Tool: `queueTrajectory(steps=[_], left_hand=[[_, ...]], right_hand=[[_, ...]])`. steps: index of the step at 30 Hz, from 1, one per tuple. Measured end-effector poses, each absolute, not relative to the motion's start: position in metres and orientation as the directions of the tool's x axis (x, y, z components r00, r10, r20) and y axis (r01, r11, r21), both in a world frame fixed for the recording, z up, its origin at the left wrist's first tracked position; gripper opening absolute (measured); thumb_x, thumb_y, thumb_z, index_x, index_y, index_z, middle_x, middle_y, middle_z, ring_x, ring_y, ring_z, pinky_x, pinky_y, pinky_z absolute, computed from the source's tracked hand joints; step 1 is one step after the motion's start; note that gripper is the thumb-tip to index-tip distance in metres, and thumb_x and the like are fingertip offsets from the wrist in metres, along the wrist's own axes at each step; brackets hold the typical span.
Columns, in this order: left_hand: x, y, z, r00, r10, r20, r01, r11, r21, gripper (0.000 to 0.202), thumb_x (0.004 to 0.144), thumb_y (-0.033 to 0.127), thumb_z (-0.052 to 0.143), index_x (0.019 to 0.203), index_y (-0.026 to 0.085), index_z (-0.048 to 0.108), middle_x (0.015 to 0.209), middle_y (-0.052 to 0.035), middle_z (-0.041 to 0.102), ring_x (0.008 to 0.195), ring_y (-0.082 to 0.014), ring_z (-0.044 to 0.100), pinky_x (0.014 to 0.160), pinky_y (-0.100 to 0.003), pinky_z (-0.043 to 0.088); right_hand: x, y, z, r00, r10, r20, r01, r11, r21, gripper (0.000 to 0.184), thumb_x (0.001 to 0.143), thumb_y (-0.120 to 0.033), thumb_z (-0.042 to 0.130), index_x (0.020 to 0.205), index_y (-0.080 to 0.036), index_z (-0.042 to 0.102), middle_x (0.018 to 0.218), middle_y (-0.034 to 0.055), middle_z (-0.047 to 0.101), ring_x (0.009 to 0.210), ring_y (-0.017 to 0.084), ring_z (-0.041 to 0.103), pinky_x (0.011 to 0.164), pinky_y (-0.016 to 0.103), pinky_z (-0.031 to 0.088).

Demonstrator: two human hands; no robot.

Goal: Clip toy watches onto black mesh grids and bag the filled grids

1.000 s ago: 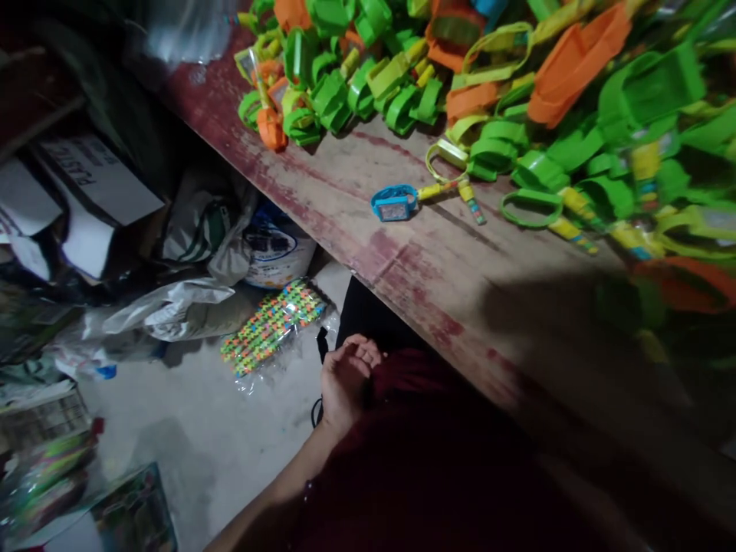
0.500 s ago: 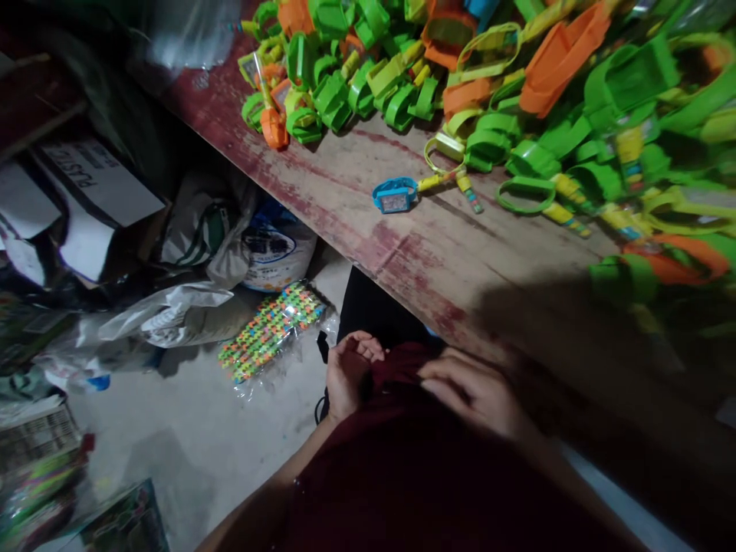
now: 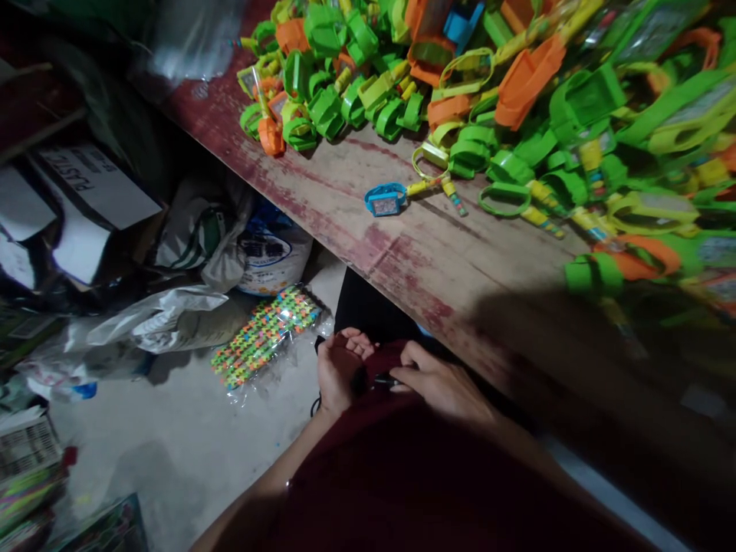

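Low in front of my dark red shirt [image 3: 368,475], both hands are close together by the table edge. My left hand [image 3: 339,372] is half curled with the palm turned inward; a dark patch lies at its palm, too dim to name. The fingers of my right hand [image 3: 440,383] pinch a small dark shiny thing [image 3: 385,379] against the shirt. On the table, a blue toy watch [image 3: 386,201] is joined to a yellow tube of coloured sweets [image 3: 422,186].
Many green, orange and yellow toy watches [image 3: 471,153] cover the back and right of the wooden table [image 3: 345,238]. Clear plastic bags [image 3: 189,38] rest at its far left. On the floor are a bag of colourful pieces [image 3: 264,337], a carton [image 3: 95,184] and sacks [image 3: 270,253].
My right hand has moved slightly left, and the small dark thing at its fingertips now shows. My left hand stays nearly in place. The view has shifted a little.
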State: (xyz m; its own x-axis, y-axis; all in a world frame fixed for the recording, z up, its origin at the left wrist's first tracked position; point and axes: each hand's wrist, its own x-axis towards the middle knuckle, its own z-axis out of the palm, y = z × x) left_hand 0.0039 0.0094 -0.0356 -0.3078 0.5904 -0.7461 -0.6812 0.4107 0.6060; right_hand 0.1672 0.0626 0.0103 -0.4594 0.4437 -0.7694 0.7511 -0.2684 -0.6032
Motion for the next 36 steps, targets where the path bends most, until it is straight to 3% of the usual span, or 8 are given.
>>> queueTrajectory(steps=[4,10,15,21,24,28,32,36], left_hand=[[0.008,0.012,-0.034,-0.359,0.61,-0.707,-0.624,0.407,0.668,0.026,0.063,0.042,0.059,0.072,0.018,0.057,0.062,-0.0018,0.06,0.06,-0.015,0.055,0.067,-0.03,0.046],[0.004,0.004,-0.006,-0.435,0.608,-0.664,-0.446,0.495,0.745,0.018,0.068,0.03,0.069,0.077,0.02,0.058,0.066,0.0027,0.06,0.062,-0.0119,0.051,0.063,-0.024,0.04],[-0.014,-0.015,0.032,-0.056,0.799,-0.599,0.329,0.581,0.744,0.013,0.077,0.032,0.07,0.075,0.02,0.066,0.078,-0.0008,0.063,0.076,-0.0162,0.055,0.069,-0.026,0.04],[-0.019,-0.004,0.029,0.1,0.737,-0.669,0.46,0.562,0.687,0.015,0.078,0.035,0.068,0.083,0.021,0.065,0.083,-0.0011,0.067,0.075,-0.0177,0.059,0.07,-0.028,0.044],[-0.019,0.001,0.029,0.238,0.738,-0.632,0.457,0.489,0.743,0.015,0.082,0.035,0.064,0.084,0.021,0.069,0.09,-0.0043,0.068,0.084,-0.0203,0.061,0.078,-0.03,0.045],[-0.016,-0.002,0.032,0.163,0.69,-0.706,0.291,0.65,0.702,0.02,0.078,0.039,0.069,0.076,0.019,0.064,0.085,-0.0041,0.062,0.079,-0.0188,0.057,0.072,-0.029,0.043],[-0.012,-0.008,0.031,0.121,0.68,-0.723,0.175,0.702,0.69,0.02,0.072,0.035,0.074,0.074,0.02,0.061,0.081,-0.0026,0.06,0.077,-0.0186,0.054,0.07,-0.029,0.042],[-0.01,-0.012,0.028,0.048,0.759,-0.65,0.229,0.624,0.747,0.02,0.072,0.035,0.073,0.075,0.019,0.062,0.08,-0.0039,0.06,0.078,-0.0203,0.055,0.075,-0.032,0.042]], right_hand=[[0.164,0.06,0.007,-0.408,0.473,-0.781,0.756,-0.303,-0.579,0.016,0.086,-0.038,0.049,0.077,-0.026,0.045,0.063,-0.0088,0.064,0.06,0.015,0.064,0.051,0.021,0.035],[0.177,0.039,-0.024,-0.595,0.651,-0.471,0.678,0.093,-0.729,0.009,0.09,-0.033,0.048,0.091,-0.031,0.057,0.079,-0.0062,0.065,0.059,0.011,0.06,0.043,0.02,0.033],[0.192,0.029,-0.026,-0.763,0.641,-0.088,0.516,0.521,-0.68,0.03,0.088,-0.02,0.05,0.113,-0.032,0.058,0.106,0.0025,0.066,0.087,0.015,0.064,0.046,0.019,0.04],[0.196,0.035,-0.01,-0.841,0.51,0.181,0.378,0.793,-0.479,0.035,0.087,-0.006,0.042,0.115,-0.019,0.059,0.104,0.0082,0.067,0.084,0.015,0.06,0.052,0.02,0.041],[0.195,0.036,-0.007,-0.824,0.567,0.026,0.465,0.701,-0.54,0.03,0.089,-0.013,0.046,0.111,-0.026,0.061,0.103,0.0041,0.066,0.088,0.016,0.059,0.054,0.02,0.038],[0.199,0.034,-0.006,-0.666,0.706,-0.239,0.654,0.4,-0.642,0.022,0.089,-0.02,0.049,0.102,-0.03,0.064,0.1,0.0003,0.062,0.084,0.015,0.06,0.06,0.022,0.041],[0.207,0.034,-0.008,-0.676,0.658,-0.331,0.503,0.085,-0.86,0.02,0.083,-0.023,0.056,0.099,-0.028,0.066,0.098,-0.0006,0.059,0.08,0.013,0.06,0.064,0.022,0.043],[0.209,0.037,-0.011,-0.716,0.615,-0.329,0.409,-0.012,-0.912,0.024,0.083,-0.025,0.056,0.104,-0.022,0.067,0.099,0.0039,0.059,0.087,0.016,0.061,0.072,0.025,0.046]])
